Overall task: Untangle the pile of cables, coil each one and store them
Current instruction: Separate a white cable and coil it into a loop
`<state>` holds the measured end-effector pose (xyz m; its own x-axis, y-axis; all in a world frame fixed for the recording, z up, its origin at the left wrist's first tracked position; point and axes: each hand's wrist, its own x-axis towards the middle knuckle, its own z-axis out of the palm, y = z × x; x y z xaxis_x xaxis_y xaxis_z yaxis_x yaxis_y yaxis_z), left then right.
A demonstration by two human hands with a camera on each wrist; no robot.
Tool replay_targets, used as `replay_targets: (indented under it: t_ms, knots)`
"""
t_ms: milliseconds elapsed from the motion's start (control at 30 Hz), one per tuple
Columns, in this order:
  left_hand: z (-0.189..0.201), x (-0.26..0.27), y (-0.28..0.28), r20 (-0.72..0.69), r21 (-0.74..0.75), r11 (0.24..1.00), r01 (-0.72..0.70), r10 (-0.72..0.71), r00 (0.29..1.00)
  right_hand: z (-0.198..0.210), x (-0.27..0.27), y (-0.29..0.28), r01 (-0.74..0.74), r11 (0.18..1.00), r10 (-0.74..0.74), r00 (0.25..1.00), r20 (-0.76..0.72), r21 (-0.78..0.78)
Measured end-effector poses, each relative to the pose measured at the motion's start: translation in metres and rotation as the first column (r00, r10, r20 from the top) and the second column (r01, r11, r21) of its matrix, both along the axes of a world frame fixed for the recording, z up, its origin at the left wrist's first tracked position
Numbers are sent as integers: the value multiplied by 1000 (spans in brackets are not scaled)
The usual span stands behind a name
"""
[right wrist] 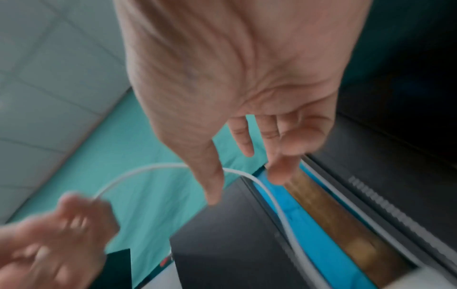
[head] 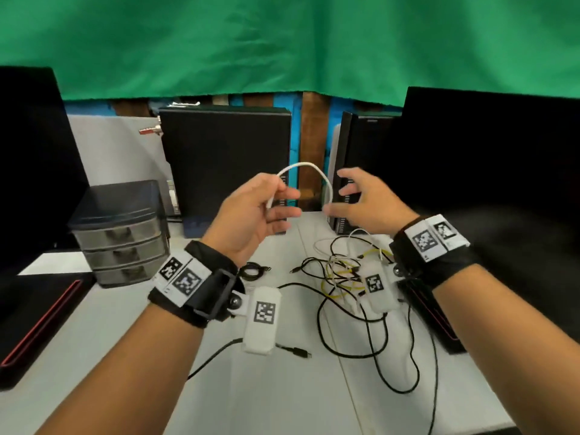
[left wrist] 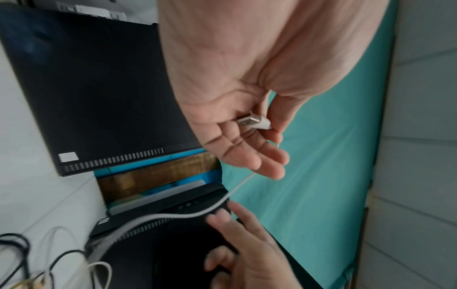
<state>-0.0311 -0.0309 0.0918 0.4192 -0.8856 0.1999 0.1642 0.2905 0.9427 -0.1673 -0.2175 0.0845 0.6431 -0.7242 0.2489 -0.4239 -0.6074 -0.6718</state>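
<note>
Left hand: left hand (head: 251,215) raised above the table, thumb and fingers pinching the white cable (head: 309,167) just behind its USB plug (left wrist: 252,121); the plug lies across the palm in the left wrist view.
White cable: arches up from the left hand and over toward the right hand, then drops toward the pile; not yet coiled.
Right hand: right hand (head: 365,204) held level with the left, fingers spread and relaxed, gripping nothing; cable passes just by the fingertips (right wrist: 214,197). Contact cannot be told, view blurred.
Cable pile: tangle of black, white and yellow cables (head: 348,271) on the white table (head: 282,403), below the right wrist.
Coiled cable: one small black coil (head: 251,271) lies apart, near the left wrist.
Storage: grey drawer unit (head: 122,237) stands at the left of the table, three drawers closed.
Background: two black computer cases (head: 226,158) upright behind the hands, green cloth (head: 282,42) above.
</note>
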Motion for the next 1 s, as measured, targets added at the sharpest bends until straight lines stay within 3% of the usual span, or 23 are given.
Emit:
replay_targets:
  t_ms: [100,200,267,333,400,500,533,600,667,767,833,900,1000]
  knots:
    - [29,2,1,75,-125,990,61,-51,996,-38,8,11,-110,975,146,971,-188,191]
    - [75,17,16,131,-281,958,63,-27,991,-89,8,6,-41,974,137,889,-438,222]
    - [102,31,32,167,-389,919,63,3,986,-108,2,-1,-14,957,153,873,-464,289]
    - [123,45,42,211,-465,882,81,22,977,-105,-5,1,-35,939,184,891,-415,342]
    - [135,59,43,239,-493,868,61,68,969,-88,-8,12,-134,889,262,933,-247,439]
    - [143,73,39,214,-513,858,-29,161,964,-59,-20,27,-308,670,365,929,62,675]
    - [142,75,39,198,-509,859,-50,174,965,-53,-25,27,-333,663,376,923,86,671]
    - [137,77,41,170,-482,873,-80,183,968,-43,-34,19,-284,796,312,949,39,535]
    - [124,73,39,146,-403,911,-89,160,976,-26,-36,4,-164,940,169,986,7,300]
    - [95,59,23,141,-225,966,-127,161,977,26,-30,-12,-51,998,56,988,145,-38]
    - [75,48,11,155,-135,980,-144,165,974,72,-26,-10,-7,955,64,981,184,-298]
    - [57,39,2,167,-78,987,-138,149,975,117,-24,-1,66,860,47,977,208,-505]
    - [39,29,-8,178,-11,991,-133,133,975,163,-24,12,227,689,-6,951,308,-688]
